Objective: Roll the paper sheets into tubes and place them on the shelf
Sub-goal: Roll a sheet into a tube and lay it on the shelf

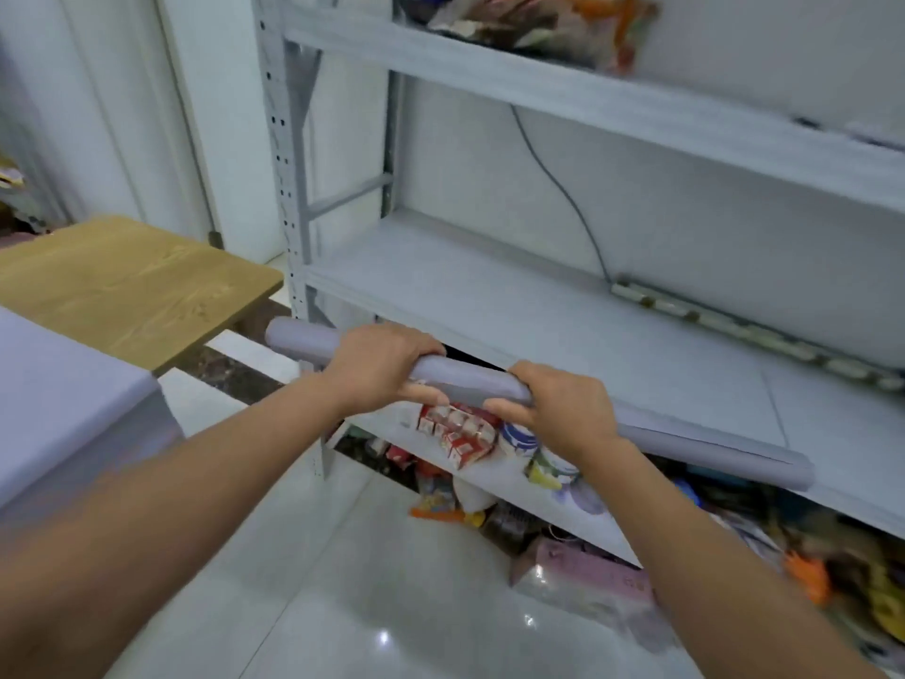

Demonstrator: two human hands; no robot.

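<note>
At the far left edge lies a flat lilac-grey surface (pixel 63 409); behind it stands a wooden counter (pixel 122 286) with a bare top; just right of that rises the perforated upright (pixel 281 154) of a pale grey metal shelf (pixel 538 306). The paper tube (pixel 470 384), rolled and lilac-grey, is held in the air in front of the shelf's middle board, slanting down from left to right, above the glossy white floor (pixel 343 605); it does not rest on any board. The left hand (pixel 377 365) grasps the tube near its left end, fingers curled over the top and thumb beneath; the right hand (pixel 558 409) grasps it near the middle in the same way; the tube's right part juts out free. Below the hands, red packets (pixel 460 428) and tubs crowd the lower board; further right, a power strip (pixel 734 325) lies at the back of the middle board, its dark cable (pixel 553 174) running up the wall.
</note>
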